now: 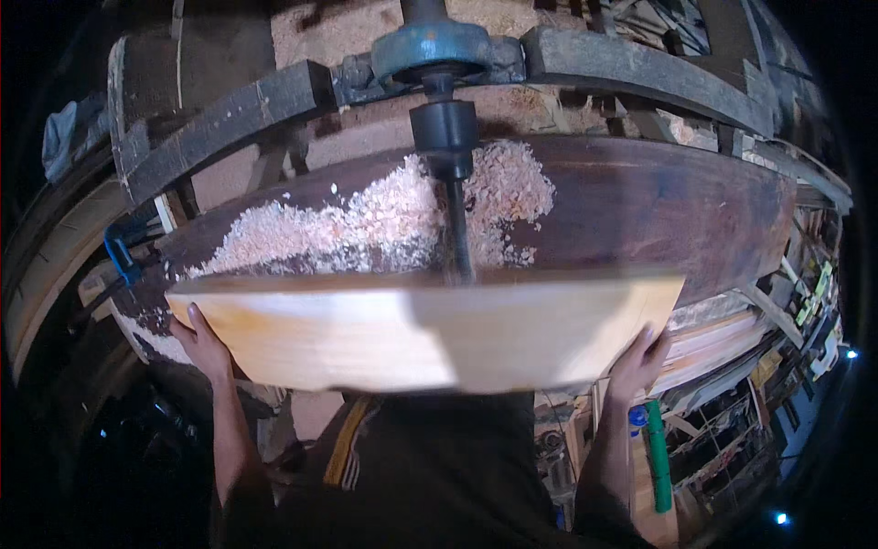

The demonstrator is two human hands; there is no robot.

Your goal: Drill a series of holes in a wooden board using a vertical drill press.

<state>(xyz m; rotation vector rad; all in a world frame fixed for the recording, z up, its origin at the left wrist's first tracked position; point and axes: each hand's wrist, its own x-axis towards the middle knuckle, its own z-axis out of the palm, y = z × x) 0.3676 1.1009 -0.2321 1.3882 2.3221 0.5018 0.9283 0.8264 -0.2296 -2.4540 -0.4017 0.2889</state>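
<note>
A pale wooden board spans the lower middle of the head view, its far edge at a black vertical spindle with a chuck and a long shaft or bit. The shaft's lower tip is hidden or blurred at that edge. My left hand grips the board's left end, thumb on its face. Its right end is gripped by my right hand, with its fingers partly hidden. Behind the board lies a dark wooden table with heaped wood shavings around the shaft.
A blue-green bearing housing sits on a weathered beam across the back. A blue clamp is at the table's left end. Stacked lumber lies to the right, and a green cylinder stands or lies beside my right forearm.
</note>
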